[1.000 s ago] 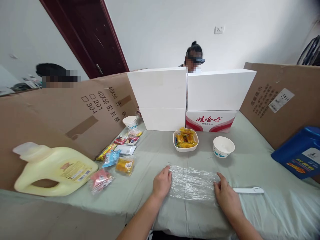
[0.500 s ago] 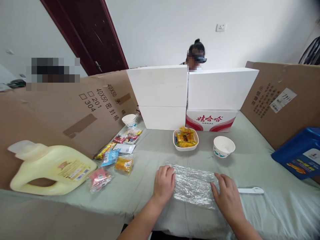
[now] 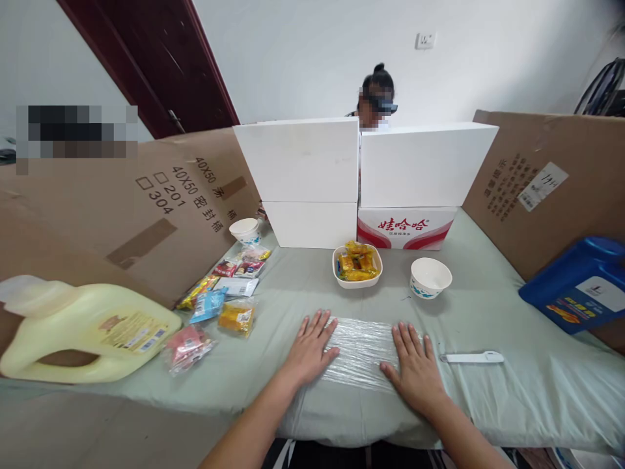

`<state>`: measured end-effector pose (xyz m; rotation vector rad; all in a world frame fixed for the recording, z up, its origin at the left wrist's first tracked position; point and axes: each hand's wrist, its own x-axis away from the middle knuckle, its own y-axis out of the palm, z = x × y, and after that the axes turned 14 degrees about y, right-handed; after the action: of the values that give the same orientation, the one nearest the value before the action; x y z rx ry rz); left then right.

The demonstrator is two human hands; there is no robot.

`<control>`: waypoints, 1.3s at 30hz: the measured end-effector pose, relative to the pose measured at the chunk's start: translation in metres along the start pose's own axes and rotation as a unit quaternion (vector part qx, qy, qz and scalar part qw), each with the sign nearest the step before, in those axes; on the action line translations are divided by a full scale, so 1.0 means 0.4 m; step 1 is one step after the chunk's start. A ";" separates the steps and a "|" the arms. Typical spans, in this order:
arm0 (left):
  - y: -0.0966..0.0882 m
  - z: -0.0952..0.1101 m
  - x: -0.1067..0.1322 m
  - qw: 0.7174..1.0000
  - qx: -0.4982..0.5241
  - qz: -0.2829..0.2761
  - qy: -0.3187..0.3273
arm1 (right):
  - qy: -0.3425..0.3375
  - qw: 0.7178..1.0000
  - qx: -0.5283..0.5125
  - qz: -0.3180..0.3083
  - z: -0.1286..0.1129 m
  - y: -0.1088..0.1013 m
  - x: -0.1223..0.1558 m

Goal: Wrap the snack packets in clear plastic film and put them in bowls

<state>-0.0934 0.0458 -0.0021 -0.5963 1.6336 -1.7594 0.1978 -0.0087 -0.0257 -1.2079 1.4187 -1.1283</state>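
Note:
A folded sheet of clear cling film (image 3: 360, 350) lies on the pale green tablecloth (image 3: 508, 312) just in front of me. My left hand (image 3: 310, 347) rests flat on its left end, fingers stretched out. My right hand (image 3: 414, 367) lies flat on its right end, fingers spread too. Neither hand grips anything. Beyond the film stand a white bowl of yellow snack packets (image 3: 357, 264) and an empty white bowl (image 3: 430, 277).
A white plastic tool (image 3: 471, 357) lies right of my right hand. Several snack packets (image 3: 219, 296) and a yellow jug (image 3: 85, 329) lie at left, a blue jug (image 3: 579, 283) at right. White boxes (image 3: 364, 179) and cardboard panels (image 3: 122, 208) wall the table. A person sits behind the boxes.
Both hands went from holding the film's ends to lying flat on it, fingers spread, closer together. The film looks narrower and flatter now.

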 end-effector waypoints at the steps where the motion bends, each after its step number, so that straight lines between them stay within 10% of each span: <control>1: -0.002 -0.016 0.018 1.000 -0.010 0.009 -0.022 | 0.006 1.000 -0.001 0.011 0.014 0.000 0.005; 5: -0.027 -0.033 0.084 0.996 -0.018 0.066 -0.064 | -0.015 0.999 -0.020 0.048 0.057 -0.028 0.035; 11: -0.083 0.034 0.162 0.988 0.077 0.036 0.125 | -0.216 0.974 -0.069 -0.020 0.120 -0.080 0.119; 22: -0.081 0.060 0.192 0.972 0.061 0.141 0.176 | -0.179 0.966 -0.180 0.047 0.148 -0.095 0.163; 31: -0.075 0.059 0.141 0.983 0.110 0.148 0.011 | -0.058 0.967 -0.237 0.074 0.133 -0.080 0.114; 39: -0.043 0.063 0.028 0.989 0.000 -0.026 -0.142 | 0.050 0.984 -0.112 0.130 0.095 -0.044 0.053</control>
<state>-0.0857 0.0206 0.0168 -0.8555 1.4325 -1.6244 0.2360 -0.0342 -0.0157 -1.0904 1.7616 -0.8772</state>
